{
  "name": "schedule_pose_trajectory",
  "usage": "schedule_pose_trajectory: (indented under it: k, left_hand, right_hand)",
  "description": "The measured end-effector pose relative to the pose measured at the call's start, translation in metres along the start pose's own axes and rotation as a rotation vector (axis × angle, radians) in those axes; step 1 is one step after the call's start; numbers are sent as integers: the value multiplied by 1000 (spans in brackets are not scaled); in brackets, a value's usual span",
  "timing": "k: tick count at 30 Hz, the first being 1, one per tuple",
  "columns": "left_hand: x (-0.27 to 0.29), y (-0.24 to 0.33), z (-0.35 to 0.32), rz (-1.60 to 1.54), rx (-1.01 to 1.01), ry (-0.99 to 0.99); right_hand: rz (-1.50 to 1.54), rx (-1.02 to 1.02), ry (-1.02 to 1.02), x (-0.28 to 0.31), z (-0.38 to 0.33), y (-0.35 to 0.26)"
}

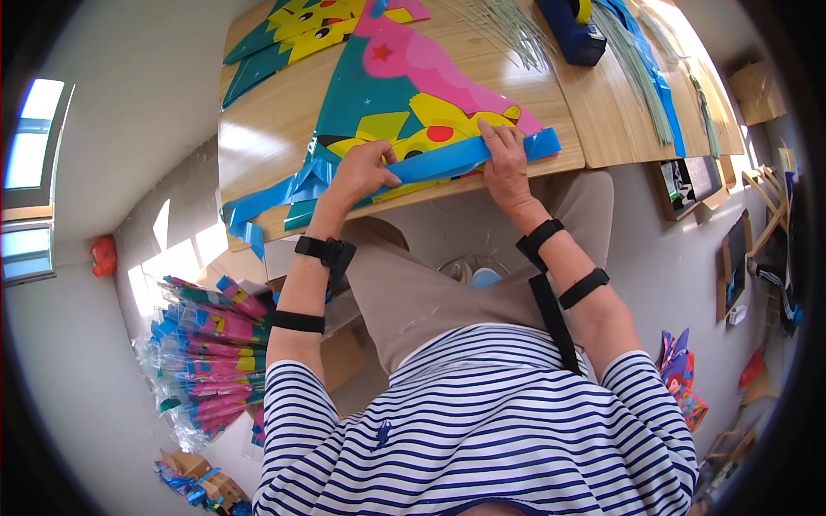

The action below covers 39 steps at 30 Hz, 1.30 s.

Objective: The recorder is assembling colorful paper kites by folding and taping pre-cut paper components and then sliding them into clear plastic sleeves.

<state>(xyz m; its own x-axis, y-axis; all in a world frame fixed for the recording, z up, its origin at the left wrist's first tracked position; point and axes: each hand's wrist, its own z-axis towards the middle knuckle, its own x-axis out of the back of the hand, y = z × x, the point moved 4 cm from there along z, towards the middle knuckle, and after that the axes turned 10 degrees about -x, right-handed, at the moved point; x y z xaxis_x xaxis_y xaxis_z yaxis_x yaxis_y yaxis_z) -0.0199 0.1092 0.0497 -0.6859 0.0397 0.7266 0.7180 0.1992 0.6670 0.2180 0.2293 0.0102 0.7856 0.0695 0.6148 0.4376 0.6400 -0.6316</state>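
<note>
L hand [361, 172] has thumb + fingers closed on blue strip [443, 162]; R hand [508, 163] has fingertips on it too, can't tell if thumb's pinching. Two-pt hold prob keeps strip straight btwn hands. Printed sheet [391, 103] lies under & beyond grip, near edge along table [271, 142] edge, prob for easy reach. Loose strip tail runs L of grip. More sheets [292, 39] far L; thin sticks [516, 34] + navy dispenser [575, 39] far R, prob parked clear of hands.
</note>
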Motion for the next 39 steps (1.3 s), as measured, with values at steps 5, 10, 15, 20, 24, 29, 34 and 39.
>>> schedule_pose_trajectory:
  k: [5,10,15,20,24,29,34,39]
  left_hand:
    - [-11,-6,1,151,-5,43]
    - [-10,-4,-2,146,32,54]
    - [-11,2,-3,168,46,95]
    - [-11,5,-7,222,9,159]
    - [-12,7,-8,220,36,164]
    - [-12,5,-8,216,39,164]
    - [-11,7,-8,223,38,163]
    - [-13,8,-8,242,50,180]
  right_hand:
    - [-14,-21,-75,7,3,-5]
    - [-22,102,-311,34,15,-5]
    - [12,-35,-474,85,37,25]
    - [-86,-241,-380,108,65,84]
    - [-83,-345,-422,102,71,100]
    - [-20,-387,-496,98,73,101]
    - [-55,-299,-457,91,65,104]
    - [-78,-350,-374,81,54,100]
